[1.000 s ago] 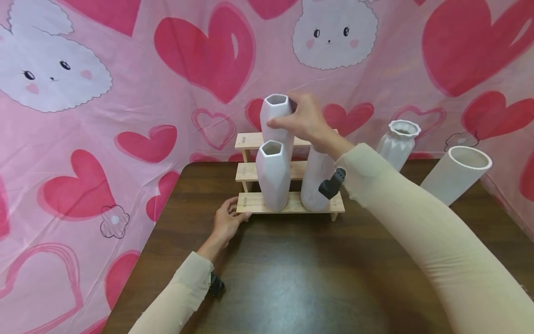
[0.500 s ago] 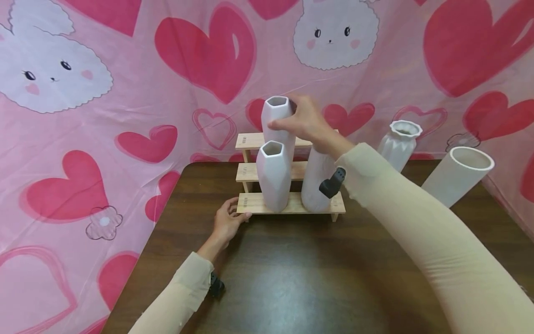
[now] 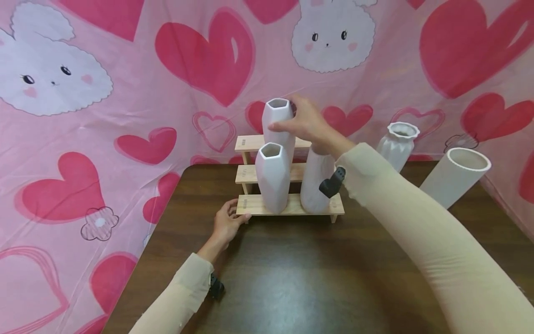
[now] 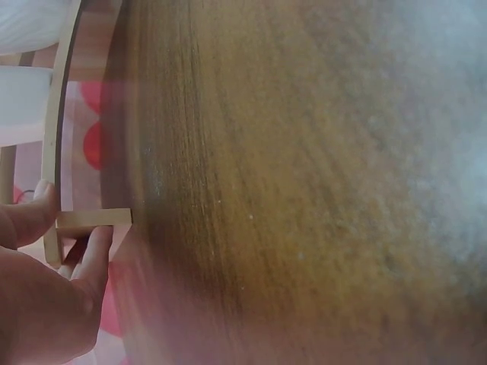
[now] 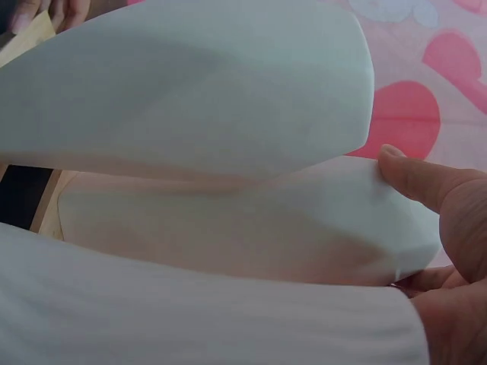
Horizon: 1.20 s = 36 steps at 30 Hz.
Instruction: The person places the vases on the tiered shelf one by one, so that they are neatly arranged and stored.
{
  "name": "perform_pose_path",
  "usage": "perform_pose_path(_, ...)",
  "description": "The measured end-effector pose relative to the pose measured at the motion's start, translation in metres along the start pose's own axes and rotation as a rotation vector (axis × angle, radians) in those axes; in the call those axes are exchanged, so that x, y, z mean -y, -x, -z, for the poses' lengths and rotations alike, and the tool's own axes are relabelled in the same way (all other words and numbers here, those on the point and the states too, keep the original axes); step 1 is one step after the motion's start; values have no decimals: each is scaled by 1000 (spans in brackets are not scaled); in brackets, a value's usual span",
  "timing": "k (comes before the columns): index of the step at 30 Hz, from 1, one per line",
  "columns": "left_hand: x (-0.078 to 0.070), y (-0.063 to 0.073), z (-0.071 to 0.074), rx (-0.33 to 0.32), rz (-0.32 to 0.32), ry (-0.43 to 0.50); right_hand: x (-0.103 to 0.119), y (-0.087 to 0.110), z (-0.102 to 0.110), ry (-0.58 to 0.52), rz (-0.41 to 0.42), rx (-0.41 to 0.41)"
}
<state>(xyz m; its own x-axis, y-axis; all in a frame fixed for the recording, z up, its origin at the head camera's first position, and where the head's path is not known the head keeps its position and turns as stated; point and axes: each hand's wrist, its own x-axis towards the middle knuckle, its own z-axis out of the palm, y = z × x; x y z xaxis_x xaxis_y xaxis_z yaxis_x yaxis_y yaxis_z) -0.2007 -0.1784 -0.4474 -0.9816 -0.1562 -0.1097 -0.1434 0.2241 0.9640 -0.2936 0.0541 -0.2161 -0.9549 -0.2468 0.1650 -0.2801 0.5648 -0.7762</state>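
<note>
A three-tier wooden display stand [image 3: 249,204] is on the dark table. My left hand [image 3: 226,223] grips the left end of its lowest shelf, thumb on top and fingers below by the leg [image 4: 91,218]. My right hand [image 3: 306,120] holds a tall white faceted vase [image 3: 276,127] near its rim, thumb on the front side. That vase is upright behind a similar faceted vase [image 3: 273,181] on the lowest shelf, which hides its base in the head view. In the right wrist view the held vase's lower end [image 5: 99,217] is against a wooden shelf.
A white textured vase [image 3: 314,181] stands on the lowest shelf's right side, partly behind my right wrist. Right of the stand are a white vase with a ruffled rim [image 3: 396,146] and a white cylindrical vase [image 3: 454,176]. A pink heart-patterned cloth [image 3: 137,93] hangs behind the table.
The held vase sits very slightly lower against the stand than a second ago. Both hands keep their grips; the view has shifted a little.
</note>
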Motion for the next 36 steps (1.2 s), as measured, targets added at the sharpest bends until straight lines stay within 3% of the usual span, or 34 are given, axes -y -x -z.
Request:
perform_pose_path(8, 1, -5, 1, -3, -6, -8, 2, 0, 5, 37, 8, 56)
perform_pose_path(15, 0, -8, 1, -7, -14, -10, 5, 6, 26, 86, 35, 89)
perform_pose_path(24, 2, -11, 3, -9, -14, -6, -12, 29, 62, 98, 47, 34)
perform_pose_path(36, 0, -11, 2, -13, -7, -29, -57, 55, 97, 28, 20, -61)
